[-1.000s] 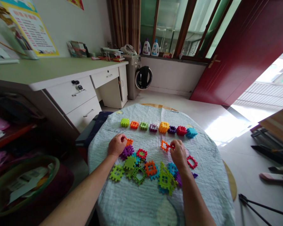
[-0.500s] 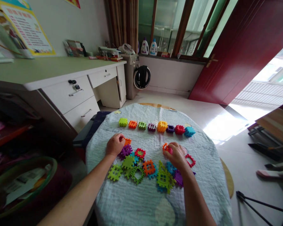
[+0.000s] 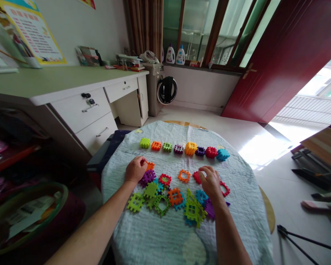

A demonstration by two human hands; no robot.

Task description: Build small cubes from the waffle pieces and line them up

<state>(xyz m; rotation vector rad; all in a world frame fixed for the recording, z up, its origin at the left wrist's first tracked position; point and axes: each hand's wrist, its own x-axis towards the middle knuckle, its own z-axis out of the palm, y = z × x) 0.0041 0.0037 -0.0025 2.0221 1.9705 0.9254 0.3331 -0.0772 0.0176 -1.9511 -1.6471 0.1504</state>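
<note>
My left hand (image 3: 135, 170) curls over an orange plastic waffle-block piece (image 3: 150, 166), next to a purple block (image 3: 148, 177). My right hand (image 3: 211, 182) is spread with its fingertips against a red piece (image 3: 197, 177). To its left, an orange square frame (image 3: 184, 176) lies flat on the quilted pale blue cloth (image 3: 165, 243). A red frame (image 3: 224, 189) lies beyond my right hand. A row of built cubes (image 3: 183, 148) runs across the far side of the cloth. Loose green, orange, blue and purple pieces (image 3: 175, 197) lie heaped between my hands.
The cloth covers a round wooden table (image 3: 269, 213). A white desk with drawers (image 3: 82, 114) stands to the left, above a green basket (image 3: 24, 217). Black tripod legs (image 3: 295, 239) stand on the floor at the lower right.
The orange frame and red piece, joined in my right hand earlier, now lie apart on the cloth. My right hand has released the orange frame. My left hand has barely moved.
</note>
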